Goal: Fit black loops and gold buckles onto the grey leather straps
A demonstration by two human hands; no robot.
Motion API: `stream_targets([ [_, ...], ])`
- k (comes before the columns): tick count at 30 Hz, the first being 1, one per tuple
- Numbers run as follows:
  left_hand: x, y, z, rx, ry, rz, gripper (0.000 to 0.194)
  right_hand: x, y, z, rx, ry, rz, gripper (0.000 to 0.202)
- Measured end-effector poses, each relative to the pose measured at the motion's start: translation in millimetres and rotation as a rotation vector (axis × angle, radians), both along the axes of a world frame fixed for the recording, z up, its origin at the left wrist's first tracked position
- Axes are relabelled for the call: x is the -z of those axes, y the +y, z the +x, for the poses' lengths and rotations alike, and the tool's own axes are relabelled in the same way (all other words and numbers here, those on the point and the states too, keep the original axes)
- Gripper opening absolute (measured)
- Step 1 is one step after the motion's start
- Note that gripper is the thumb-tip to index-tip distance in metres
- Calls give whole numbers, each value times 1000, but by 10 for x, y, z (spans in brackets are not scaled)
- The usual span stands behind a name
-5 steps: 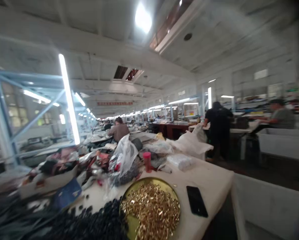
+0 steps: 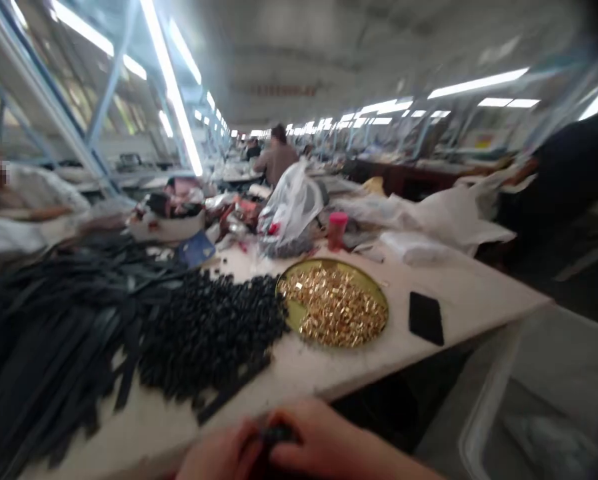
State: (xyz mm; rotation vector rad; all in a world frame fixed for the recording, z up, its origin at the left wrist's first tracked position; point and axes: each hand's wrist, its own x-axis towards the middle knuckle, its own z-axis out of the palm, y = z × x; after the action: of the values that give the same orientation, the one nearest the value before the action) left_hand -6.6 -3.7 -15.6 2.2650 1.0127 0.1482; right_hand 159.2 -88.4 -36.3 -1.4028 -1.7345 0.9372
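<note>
Head cam: L hand (image 2: pixel 223 455) & R hand (image 2: pixel 319 433) close on a small dk piece (image 2: pixel 280 433), blurred, nearside of tray (image 2: pixel 295 312). Gold bits (image 2: pixel 346 307) fill most of tray; blk bits (image 2: pixel 211 330) heap left of it, dk strips (image 2: pixel 49 320) farther left. Lots left, prob.; finished pcs can't tell. Tabletop (image 2: pixel 303 377) strip shows b/w tray & near edge; phone (image 2: pixel 426 318) right of tray.

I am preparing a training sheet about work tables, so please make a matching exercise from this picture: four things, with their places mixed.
1. Gold-coloured pieces
2. Heap of long black strips
3. Dark flat rectangle
4. Small dark piece

A. On the table, right of the round tray
B. Between the left hand and right hand
C. Inside the round tray
D. Left of the small black pieces

Pairs: 1-C, 2-D, 3-A, 4-B
</note>
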Motion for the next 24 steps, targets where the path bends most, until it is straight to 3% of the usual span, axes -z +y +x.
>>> stream_targets([
  [2,247,-1,-56,-78,99,-12,21,287,214,94,7,30,-93,12],
  [5,482,162,-2,-67,187,229,22,594,522,179,148,-126,-48,15],
  [8,618,355,91,-109,219,383,16,746,758,186,256,-309,67,17],
  [12,761,436,136,-150,288,436,14,895,875,151,326,-399,148,20],
  [16,822,418,127,-184,291,424,19,955,852,143,312,-374,165,32],
  [21,798,446,159,-120,318,381,14,923,888,166,249,-399,229,46],
  [24,744,284,142,-153,259,345,17,959,753,183,179,-399,301,43],
])
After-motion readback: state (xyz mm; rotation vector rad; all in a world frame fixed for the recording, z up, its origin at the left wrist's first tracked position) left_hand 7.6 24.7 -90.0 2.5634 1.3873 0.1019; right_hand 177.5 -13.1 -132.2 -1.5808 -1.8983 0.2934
